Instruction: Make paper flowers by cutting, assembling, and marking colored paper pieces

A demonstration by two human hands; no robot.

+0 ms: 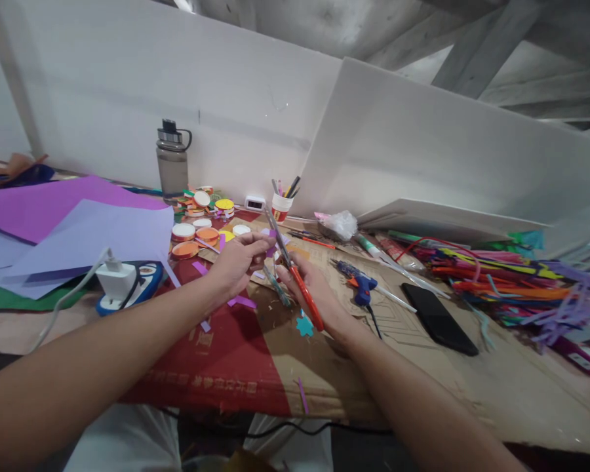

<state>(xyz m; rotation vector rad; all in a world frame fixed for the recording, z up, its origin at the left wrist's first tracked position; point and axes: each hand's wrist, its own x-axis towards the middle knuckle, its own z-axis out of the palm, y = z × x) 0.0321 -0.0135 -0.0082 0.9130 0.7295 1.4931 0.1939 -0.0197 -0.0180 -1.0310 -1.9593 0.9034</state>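
Note:
My right hand (314, 295) is closed round the scissors (302, 288), whose handles are orange-red and whose blades point up and away from me. My left hand (238, 262) pinches a small purple paper piece (270, 241) just left of the blades. Its fingertips are close to the blades; whether the paper lies between them I cannot tell. Below the right hand lies a teal flower-shaped cutout (304, 324). Purple paper scraps (243, 302) are scattered under and beside my left hand.
On the left are purple sheets (93, 236), a power strip (128, 288) and a bottle (173, 167). Round orange, white and yellow pieces (184, 250) lie behind my left hand. Rightward are a glue gun (361, 285), a phone (438, 318) and coloured strips (511, 275). A pencil cup (281, 207) stands behind.

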